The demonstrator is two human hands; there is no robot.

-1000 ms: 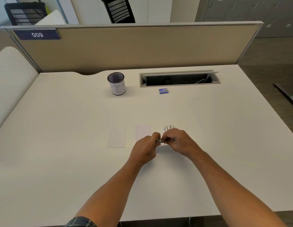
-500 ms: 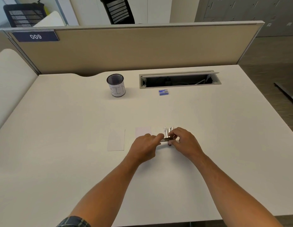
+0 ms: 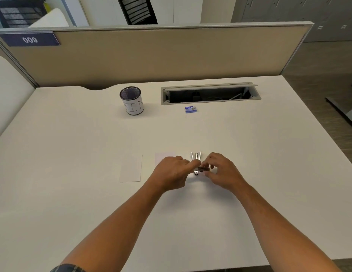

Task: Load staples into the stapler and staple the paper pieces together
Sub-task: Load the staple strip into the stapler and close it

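A small metal stapler (image 3: 196, 157) lies opened on the white desk (image 3: 249, 154), its silver parts pointing away from me. Between my hands, just above the stapler's near end, is a dark strip of staples (image 3: 203, 169). My left hand (image 3: 172, 173) pinches the strip's left end and my right hand (image 3: 223, 172) pinches its right end. Two white paper pieces lie to the left: one (image 3: 131, 168) fully visible, the other (image 3: 163, 157) partly hidden behind my left hand.
A small blue staple box (image 3: 190, 109) sits further back near an open cable tray (image 3: 210, 94) set into the desk. A mesh pen cup (image 3: 131, 101) with a paper label stands at the back left. A beige partition (image 3: 151, 54) borders the desk's far edge.
Both hands have shifted slightly right and forward over the stapler. The staple strip now shows between the fingertips, where it was mostly hidden a second ago.
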